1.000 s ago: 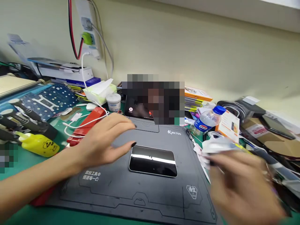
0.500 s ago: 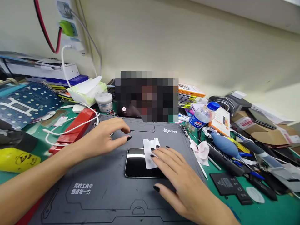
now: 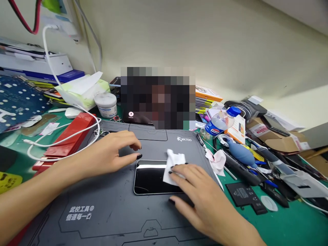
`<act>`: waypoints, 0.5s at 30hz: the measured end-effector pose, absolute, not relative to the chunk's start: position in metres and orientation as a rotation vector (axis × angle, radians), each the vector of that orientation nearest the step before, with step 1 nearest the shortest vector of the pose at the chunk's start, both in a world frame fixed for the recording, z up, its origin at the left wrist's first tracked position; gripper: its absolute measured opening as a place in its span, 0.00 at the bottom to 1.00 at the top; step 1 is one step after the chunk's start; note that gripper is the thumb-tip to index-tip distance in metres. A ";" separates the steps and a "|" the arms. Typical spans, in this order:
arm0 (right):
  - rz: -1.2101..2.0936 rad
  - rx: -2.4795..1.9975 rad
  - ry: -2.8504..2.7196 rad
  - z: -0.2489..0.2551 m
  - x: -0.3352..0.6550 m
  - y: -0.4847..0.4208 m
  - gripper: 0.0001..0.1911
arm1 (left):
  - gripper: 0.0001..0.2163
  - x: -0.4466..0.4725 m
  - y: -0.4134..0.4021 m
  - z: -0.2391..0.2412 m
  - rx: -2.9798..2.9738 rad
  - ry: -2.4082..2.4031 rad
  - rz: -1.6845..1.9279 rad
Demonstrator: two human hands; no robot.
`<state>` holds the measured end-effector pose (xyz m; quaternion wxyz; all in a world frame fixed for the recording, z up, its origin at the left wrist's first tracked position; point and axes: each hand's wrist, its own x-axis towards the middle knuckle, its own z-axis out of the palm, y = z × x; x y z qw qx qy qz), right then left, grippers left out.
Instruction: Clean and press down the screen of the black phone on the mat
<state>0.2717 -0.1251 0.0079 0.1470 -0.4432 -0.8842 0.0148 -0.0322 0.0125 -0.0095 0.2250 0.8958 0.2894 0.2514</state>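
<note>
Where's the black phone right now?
In the head view, the phone lies on the grey mat below centre, its right part under a white tissue and the right hand, the left hand near its left end.

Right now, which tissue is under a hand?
The white tissue on the smartphone, under the right hand. The crumpled tissue lies untouched at the work mat's right edge; another tissue pokes from the pack at the back left.

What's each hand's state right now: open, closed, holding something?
Left hand: open, loosely curved, nothing visibly held, thumb near the phone.
Right hand: open, fingertips on a white tissue over the phone.
</note>
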 end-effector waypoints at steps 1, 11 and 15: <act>0.017 -1.315 -2.516 0.008 0.273 -0.125 0.12 | 0.08 -0.032 0.013 -0.009 2.472 0.792 0.694; 0.054 -1.339 -2.513 0.010 0.275 -0.130 0.12 | 0.10 -0.030 0.012 -0.018 2.462 0.788 0.736; 0.148 -1.268 -2.582 0.008 0.275 -0.130 0.12 | 0.12 -0.030 0.013 -0.018 2.471 0.789 0.719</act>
